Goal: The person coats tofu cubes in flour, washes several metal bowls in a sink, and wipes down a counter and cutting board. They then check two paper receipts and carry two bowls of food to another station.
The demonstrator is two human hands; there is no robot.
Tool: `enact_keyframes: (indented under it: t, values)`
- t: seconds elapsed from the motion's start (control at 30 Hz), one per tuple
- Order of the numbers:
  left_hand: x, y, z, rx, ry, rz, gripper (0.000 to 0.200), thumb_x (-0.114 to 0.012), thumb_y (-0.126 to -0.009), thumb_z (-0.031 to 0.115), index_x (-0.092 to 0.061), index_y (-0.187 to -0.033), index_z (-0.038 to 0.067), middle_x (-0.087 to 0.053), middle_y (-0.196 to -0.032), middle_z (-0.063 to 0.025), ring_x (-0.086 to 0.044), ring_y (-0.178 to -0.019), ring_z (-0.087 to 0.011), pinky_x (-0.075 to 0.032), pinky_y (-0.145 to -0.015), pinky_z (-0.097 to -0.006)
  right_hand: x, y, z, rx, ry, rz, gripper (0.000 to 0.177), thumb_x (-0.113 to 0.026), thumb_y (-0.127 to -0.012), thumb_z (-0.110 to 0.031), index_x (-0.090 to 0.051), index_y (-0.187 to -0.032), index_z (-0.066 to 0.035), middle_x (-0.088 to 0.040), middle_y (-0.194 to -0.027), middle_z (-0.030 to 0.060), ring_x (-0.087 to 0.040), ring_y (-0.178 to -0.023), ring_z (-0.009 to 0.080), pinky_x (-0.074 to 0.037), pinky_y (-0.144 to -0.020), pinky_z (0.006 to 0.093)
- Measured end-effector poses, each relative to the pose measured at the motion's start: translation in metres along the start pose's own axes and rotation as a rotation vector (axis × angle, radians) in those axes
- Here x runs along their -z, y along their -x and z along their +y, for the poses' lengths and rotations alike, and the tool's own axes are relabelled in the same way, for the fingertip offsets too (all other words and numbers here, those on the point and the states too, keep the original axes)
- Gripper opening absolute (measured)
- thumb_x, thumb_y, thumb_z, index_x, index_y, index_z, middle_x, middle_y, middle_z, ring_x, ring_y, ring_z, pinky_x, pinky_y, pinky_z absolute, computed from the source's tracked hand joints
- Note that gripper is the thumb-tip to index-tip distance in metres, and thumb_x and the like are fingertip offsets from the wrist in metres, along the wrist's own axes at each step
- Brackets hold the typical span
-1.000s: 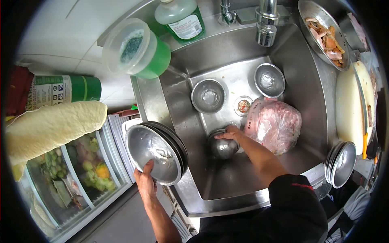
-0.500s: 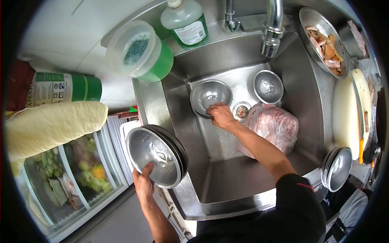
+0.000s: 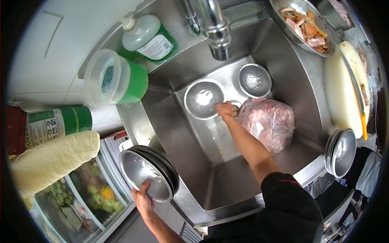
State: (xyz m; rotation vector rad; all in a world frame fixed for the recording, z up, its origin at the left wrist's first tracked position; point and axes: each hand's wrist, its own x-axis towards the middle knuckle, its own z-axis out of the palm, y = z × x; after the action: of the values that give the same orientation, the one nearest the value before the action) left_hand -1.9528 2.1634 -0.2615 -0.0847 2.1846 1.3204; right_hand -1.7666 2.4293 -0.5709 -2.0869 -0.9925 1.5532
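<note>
At the sink's left edge, my left hand (image 3: pixel 144 197) grips a stack of several metal bowls (image 3: pixel 139 168), thumb inside the top one and fingers beneath. My right hand (image 3: pixel 225 109) is closed at the right rim of a metal bowl (image 3: pixel 204 99) on the sink floor, beside the drain. A smaller metal bowl (image 3: pixel 254 79) sits near the back of the sink. Just right of my right forearm lies a clear plastic bag of pink meat (image 3: pixel 269 123).
The faucet (image 3: pixel 219 36) overhangs the sink's back edge. Green soap bottle (image 3: pixel 150 38) and green liquid tub (image 3: pixel 117 77) stand left. On the right are a colander of scraps (image 3: pixel 302 28), a knife (image 3: pixel 352 83) on a white board (image 3: pixel 344 93), and stacked bowls (image 3: pixel 342 154).
The view has shifted and turned. My right hand has moved to the right side of the sink bowl. My left hand still holds the stack, now tilted a little more.
</note>
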Motion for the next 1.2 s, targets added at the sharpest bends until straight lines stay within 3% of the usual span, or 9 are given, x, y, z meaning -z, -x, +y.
enact_keyframes:
  t: [0.07, 0.23, 0.3, 0.4, 0.43, 0.5, 0.53, 0.9, 1.2]
  values:
    - [0.000, -0.002, 0.001, 0.000, -0.004, -0.041, 0.033, -0.064, -0.070, 0.009, -0.056, -0.099, -0.003, -0.059, -0.088, -0.0099, -0.058, -0.080, -0.0210, -0.047, -0.069, -0.0313, 0.037, -0.012, -0.003, 0.081, -0.040, 0.429, 0.034, -0.064, -0.064, -0.026, -0.060, -0.064, 0.007, -0.064, -0.069, 0.0205, -0.063, -0.063, 0.0305, -0.050, -0.065, 0.0381]
    - [-0.002, -0.003, 0.001, -0.019, 0.012, -0.011, 0.032, -0.062, -0.070, 0.007, -0.055, -0.099, -0.003, -0.060, -0.087, -0.0100, -0.058, -0.078, -0.0210, -0.048, -0.069, -0.0318, 0.138, -0.106, 0.040, 0.265, -0.249, 0.500, 0.032, -0.064, -0.067, -0.024, -0.063, -0.075, 0.006, -0.062, -0.071, 0.0226, -0.060, -0.063, 0.0328, -0.047, -0.063, 0.0420]
    - [-0.005, 0.003, 0.006, -0.001, 0.002, 0.020, 0.035, -0.063, -0.069, 0.008, -0.054, -0.101, -0.003, -0.059, -0.087, -0.0108, -0.058, -0.078, -0.0210, -0.048, -0.070, -0.0323, 0.149, -0.106, 0.032, 0.162, 0.564, 1.145, 0.029, -0.064, -0.069, -0.019, -0.060, -0.080, 0.007, -0.060, -0.081, 0.0257, -0.058, -0.061, 0.0333, -0.050, -0.059, 0.0452]
    - [0.000, -0.002, 0.006, 0.000, -0.007, -0.055, 0.041, -0.065, -0.068, 0.010, -0.052, -0.106, -0.002, -0.058, -0.089, -0.0115, -0.057, -0.081, -0.0213, -0.048, -0.070, -0.0325, 0.142, -0.139, 0.019, -0.206, 0.021, 1.187, 0.015, -0.059, -0.075, -0.010, -0.057, -0.078, 0.004, -0.054, -0.074, 0.0160, -0.058, -0.073, 0.0289, -0.051, -0.058, 0.0381]
    - [-0.001, 0.001, 0.007, -0.001, -0.008, -0.040, 0.041, -0.065, -0.068, 0.010, -0.052, -0.106, -0.002, -0.058, -0.089, -0.0115, -0.057, -0.081, -0.0213, -0.048, -0.070, -0.0325, 0.146, -0.135, 0.022, -0.204, 0.025, 1.172, 0.015, -0.059, -0.075, -0.010, -0.057, -0.078, 0.004, -0.054, -0.074, 0.0160, -0.058, -0.073, 0.0289, -0.051, -0.058, 0.0381]
    - [-0.009, 0.006, 0.012, -0.025, -0.058, 0.081, 0.046, -0.067, -0.067, 0.012, -0.051, -0.107, -0.002, -0.057, -0.087, -0.0114, -0.057, -0.076, -0.0208, -0.048, -0.065, -0.0309, 0.164, -0.106, -0.002, -0.305, -0.496, 0.119, 0.023, -0.065, -0.072, -0.011, -0.055, -0.086, 0.005, -0.056, -0.087, 0.0158, -0.055, -0.084, 0.0287, -0.052, -0.067, 0.0344]
    - [-0.006, 0.005, 0.015, 0.029, -0.159, 0.093, 0.050, -0.068, -0.066, 0.013, -0.050, -0.109, -0.003, -0.057, -0.085, -0.0111, -0.056, -0.073, -0.0202, -0.047, -0.061, -0.0297, 0.165, -0.119, 0.000, -0.403, -0.534, -0.016, 0.019, -0.063, -0.073, -0.007, -0.057, -0.089, 0.002, -0.055, -0.084, 0.0112, -0.054, -0.084, 0.0248, -0.052, -0.061, 0.0301]
    - [-0.005, 0.008, 0.029, 0.006, -0.052, -0.114, 0.031, -0.058, -0.076, 0.009, -0.056, -0.101, -0.009, -0.062, -0.089, -0.0144, -0.057, -0.078, -0.0208, -0.045, -0.073, -0.0298, 0.188, 0.181, -0.097, 0.013, -0.615, -0.256, 0.023, -0.062, -0.067, 0.003, -0.060, -0.088, 0.012, -0.062, -0.082, 0.0138, -0.062, -0.074, 0.0225, -0.053, -0.070, 0.0336]
    - [0.023, -0.011, 0.027, 0.097, 0.454, -0.712, 0.099, -0.024, -0.074, 0.081, -0.028, -0.137, 0.004, -0.037, -0.134, -0.0204, -0.042, -0.119, -0.0359, -0.039, -0.091, -0.0558, 0.082, 0.327, -0.161, 0.489, -0.014, -0.493, 0.029, -0.068, -0.062, -0.009, -0.066, -0.089, 0.001, -0.065, -0.083, 0.0134, -0.062, -0.077, 0.0245, -0.047, -0.070, 0.0322]
